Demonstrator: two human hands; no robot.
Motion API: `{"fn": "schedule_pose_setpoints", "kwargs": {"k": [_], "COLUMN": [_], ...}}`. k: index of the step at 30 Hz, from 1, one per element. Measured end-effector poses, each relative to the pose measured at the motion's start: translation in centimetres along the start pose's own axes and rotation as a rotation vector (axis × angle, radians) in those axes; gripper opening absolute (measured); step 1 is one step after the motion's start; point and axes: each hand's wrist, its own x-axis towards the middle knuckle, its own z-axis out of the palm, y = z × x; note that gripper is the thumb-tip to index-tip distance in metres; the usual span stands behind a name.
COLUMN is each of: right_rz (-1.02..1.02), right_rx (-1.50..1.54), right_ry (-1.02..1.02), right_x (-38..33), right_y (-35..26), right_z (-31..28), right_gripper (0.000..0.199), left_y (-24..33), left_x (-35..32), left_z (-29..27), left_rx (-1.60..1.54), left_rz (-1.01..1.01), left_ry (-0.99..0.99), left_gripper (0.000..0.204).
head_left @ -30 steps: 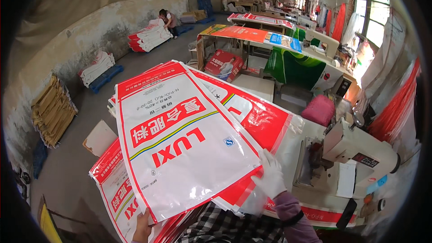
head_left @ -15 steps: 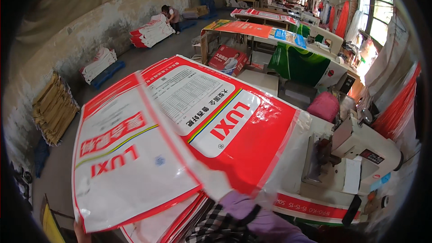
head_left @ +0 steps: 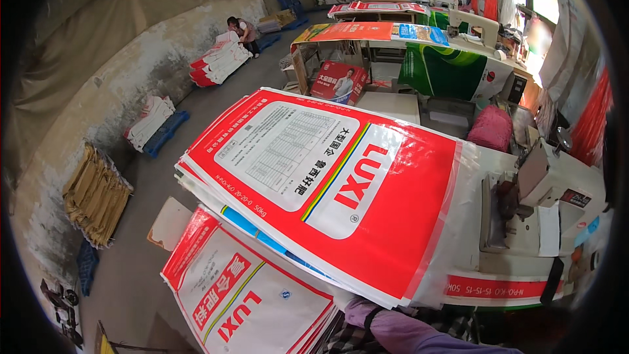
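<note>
A stack of red and white woven sacks (head_left: 419, 229) lies on the sewing table, its top sack printed side up. Lower and to the left, a second pile of white and red sacks (head_left: 262, 295) sits at the table's near side. My right hand (head_left: 343, 298) reaches in from the lower right, in a purple sleeve with a dark band at the wrist. It is at the near edge of the upper stack, close to the lower pile, with its fingers hidden. My left hand is out of sight.
A white sewing machine (head_left: 557, 190) stands on the right, with a pink bundle (head_left: 491, 128) behind it. Tan sacks (head_left: 98, 196) and white sacks on a blue pallet (head_left: 167, 134) lie along the left wall. Further back, a person (head_left: 246, 36) bends over another sack pile.
The white sack that my left hand held up at the left now lies on the lower pile. My left hand has left the picture. My right hand has moved slightly right and down.
</note>
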Motion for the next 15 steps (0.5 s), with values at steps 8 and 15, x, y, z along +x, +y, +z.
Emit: {"fn": "schedule_pose_setpoints", "kwargs": {"k": [8, 15], "right_rz": [0.020, -0.006], "right_rx": [-0.307, -0.557], "right_ry": [-0.055, -0.098], "right_x": [-0.8, -1.5], "right_y": [-2.0, -4.5], "right_z": [-2.1, -4.6], "right_gripper": [0.049, 0.047], "left_y": [-2.4, 6.1], "left_x": [2.3, 9.4], "left_z": [2.7, -2.7], "left_rx": [-0.645, -0.175], "left_rz": [-0.465, -0.062], "left_ry": [-0.063, 0.189], "left_gripper": [0.033, 0.032]}}
